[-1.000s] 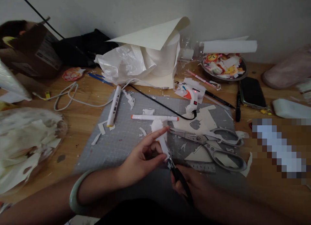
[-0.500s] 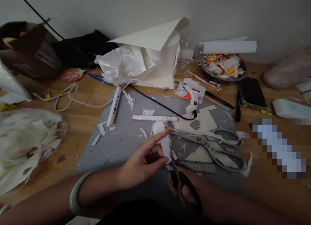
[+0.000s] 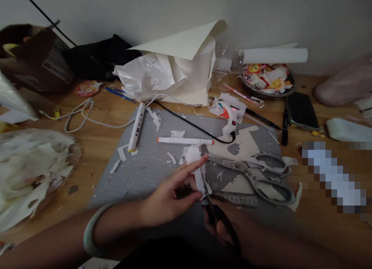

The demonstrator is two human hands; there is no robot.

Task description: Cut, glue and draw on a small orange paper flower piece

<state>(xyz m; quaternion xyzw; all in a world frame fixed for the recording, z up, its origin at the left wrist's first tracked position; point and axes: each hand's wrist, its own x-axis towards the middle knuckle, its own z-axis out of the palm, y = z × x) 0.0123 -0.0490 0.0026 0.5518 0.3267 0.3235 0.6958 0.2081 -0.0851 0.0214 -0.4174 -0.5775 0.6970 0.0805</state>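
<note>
Pinched in my left hand is a small white piece of paper, my index finger stretched along it. My right hand grips black-handled scissors, whose blades point up and meet the lower right edge of the paper. Below both hands lies a grey cutting mat with paper scraps on it. A larger pair of grey scissors rests just right of my fingertips, and a clear ruler is partly covered behind my right hand.
A white marker lies crosswise beyond my hands, another marker to its left. Behind them is a white glue gun with a black cord. A plastic-lined heap of paper scraps is at left, a metal bowl of scraps at back right.
The paper has turned slightly in my left hand and shows a narrower face. My right hand and the scissors have shifted a little; the scissor handles look closer together.
</note>
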